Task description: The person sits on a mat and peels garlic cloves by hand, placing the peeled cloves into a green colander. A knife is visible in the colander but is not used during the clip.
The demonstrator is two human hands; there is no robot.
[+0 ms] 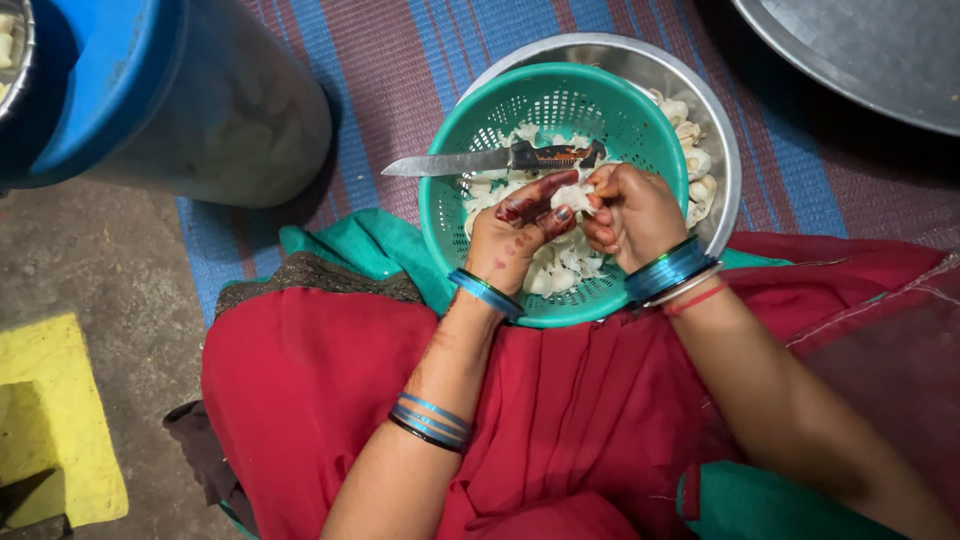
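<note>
Over the person's lap, both hands are meeting above a green plastic colander [470, 150] that is sitting inside a steel bowl [715, 150]. The left hand [520, 235] is closing its stained fingers on a small pale piece [573, 196], pinching it from the left, while the right hand [632, 212] is curling its fingertips onto the same piece from the other side; the two hands are touching at the fingertips, so the piece is being supported from both sides and appears to be worked or pulled apart. Just beyond the fingertips, a knife [480, 161] is lying across the colander with its dark handle nearest the right hand and its blade pointing away to the left, which is keeping it within reach while leaving both hands free. Directly below the hands, more pale pieces [560, 265] are filling the colander, and others [692, 135] are lying in the bowl beyond the right hand. Blue bangles are circling both wrists. Well away to the left of the left hand, a blue drum [170, 90] is standing on the striped mat [400, 60].
</note>
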